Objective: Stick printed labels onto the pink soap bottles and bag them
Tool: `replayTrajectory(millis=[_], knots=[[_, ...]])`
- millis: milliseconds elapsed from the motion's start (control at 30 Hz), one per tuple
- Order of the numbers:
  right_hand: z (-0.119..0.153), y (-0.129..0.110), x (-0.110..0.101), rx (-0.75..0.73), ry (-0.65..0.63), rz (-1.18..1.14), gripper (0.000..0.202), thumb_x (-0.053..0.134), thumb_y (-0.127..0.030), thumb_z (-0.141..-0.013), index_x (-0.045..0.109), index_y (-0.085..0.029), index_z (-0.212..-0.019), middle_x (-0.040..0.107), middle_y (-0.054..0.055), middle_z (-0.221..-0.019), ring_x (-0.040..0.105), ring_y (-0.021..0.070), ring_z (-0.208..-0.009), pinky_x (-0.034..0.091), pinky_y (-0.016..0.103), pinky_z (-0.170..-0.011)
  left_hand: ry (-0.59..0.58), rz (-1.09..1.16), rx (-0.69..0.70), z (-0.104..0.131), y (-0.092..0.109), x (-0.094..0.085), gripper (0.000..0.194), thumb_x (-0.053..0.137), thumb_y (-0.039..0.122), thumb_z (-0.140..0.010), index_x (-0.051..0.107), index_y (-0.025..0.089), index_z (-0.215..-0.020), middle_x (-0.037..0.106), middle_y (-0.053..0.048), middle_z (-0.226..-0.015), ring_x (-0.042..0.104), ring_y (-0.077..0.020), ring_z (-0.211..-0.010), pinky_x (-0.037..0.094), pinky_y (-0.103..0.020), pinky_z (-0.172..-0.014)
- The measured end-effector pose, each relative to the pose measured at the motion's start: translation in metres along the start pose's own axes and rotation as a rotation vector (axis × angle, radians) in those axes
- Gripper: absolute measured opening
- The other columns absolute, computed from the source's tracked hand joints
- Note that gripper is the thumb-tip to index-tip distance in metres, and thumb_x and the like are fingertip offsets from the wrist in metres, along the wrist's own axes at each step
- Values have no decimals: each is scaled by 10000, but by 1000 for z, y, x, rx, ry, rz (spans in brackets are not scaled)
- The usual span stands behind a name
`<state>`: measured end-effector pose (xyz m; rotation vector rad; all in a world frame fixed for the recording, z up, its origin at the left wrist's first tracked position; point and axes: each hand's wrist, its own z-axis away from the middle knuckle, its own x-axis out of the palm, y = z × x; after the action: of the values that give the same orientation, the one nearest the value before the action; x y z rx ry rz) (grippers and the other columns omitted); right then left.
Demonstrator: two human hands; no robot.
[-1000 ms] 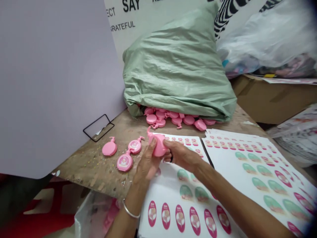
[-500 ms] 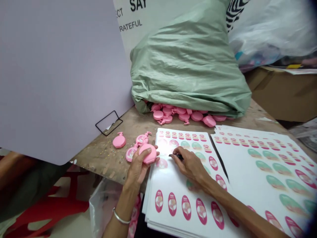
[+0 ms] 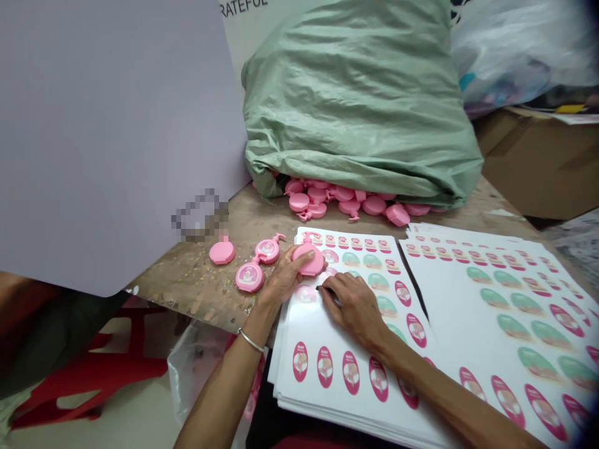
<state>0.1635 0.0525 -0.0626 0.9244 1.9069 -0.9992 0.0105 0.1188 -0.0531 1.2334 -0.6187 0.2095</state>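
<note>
My left hand (image 3: 283,278) grips a plain pink toy pump bottle (image 3: 311,262) over the upper left of a sticker sheet (image 3: 337,330). Its thumb lies across the round face. Close by, my right hand (image 3: 353,304) rests on the same sheet, fingers pinched round a small dark pointed tool (image 3: 319,288) whose kind is mostly hidden. The tip is at a round pink sticker (image 3: 306,294). To the left, two pink bottles (image 3: 249,277) carrying round stickers lie touching on the table, and a plain pink bottle (image 3: 222,252) lies farther left.
A green sack (image 3: 360,112) stands at the back, with several pink bottles (image 3: 349,207) spilling from its mouth. Another stack of sticker sheets (image 3: 468,324) lies right. A pale panel (image 3: 116,137) borders the left, and a clear plastic bag (image 3: 191,368) hangs below the table edge.
My left hand has moved up and right with the pink bottle, away from the stickered ones and over the sheet. My right hand stays by the round sticker. The view has tilted slightly down.
</note>
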Motion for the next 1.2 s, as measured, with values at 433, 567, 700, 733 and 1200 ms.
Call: replayTrajectory(millis=[433, 567, 700, 733, 1200], knots=[[-3, -10, -9, -109, 126, -98, 175, 596, -276, -878, 583, -177, -733, 628, 40, -670, 545, 174, -648, 359, 327, -662, 7, 0, -47, 3, 7, 5, 335, 766, 268, -742, 597, 111, -984, 716, -118, -898, 716, -220, -816, 564, -281, -707], [-9, -15, -37, 42, 217, -408, 110, 637, -277, -851, 599, -198, -785, 652, 21, -712, 562, 152, -636, 418, 304, -624, 21, 49, -44, 6, 10, 5, 345, 785, 273, -725, 600, 131, -979, 714, -92, -877, 714, -209, -773, 586, -313, -712], [-28, 2, -63, 224, 214, -575, 101, 644, -307, -859, 693, -219, -858, 708, 25, -825, 600, 154, -701, 463, 287, -626, 48, 44, -9, 19, 13, 13, 347, 738, 357, -782, 640, 139, -1034, 711, -103, -1000, 694, -203, -831, 611, -319, -703], [-32, 6, -67, 219, 202, -575, 111, 645, -313, -859, 711, -225, -867, 714, 24, -828, 599, 156, -710, 467, 290, -636, 70, 50, -21, 23, 14, 16, 376, 707, 404, -806, 644, 141, -1067, 706, -115, -1044, 690, -216, -867, 616, -329, -704], [-33, 14, -69, 79, 106, -483, 195, 610, -317, -888, 751, -215, -976, 693, 45, -762, 587, 170, -701, 465, 321, -649, 48, 90, -171, 42, 19, 41, 465, 489, 493, -931, 617, 160, -1229, 732, -144, -1034, 724, -266, -885, 622, -370, -695]])
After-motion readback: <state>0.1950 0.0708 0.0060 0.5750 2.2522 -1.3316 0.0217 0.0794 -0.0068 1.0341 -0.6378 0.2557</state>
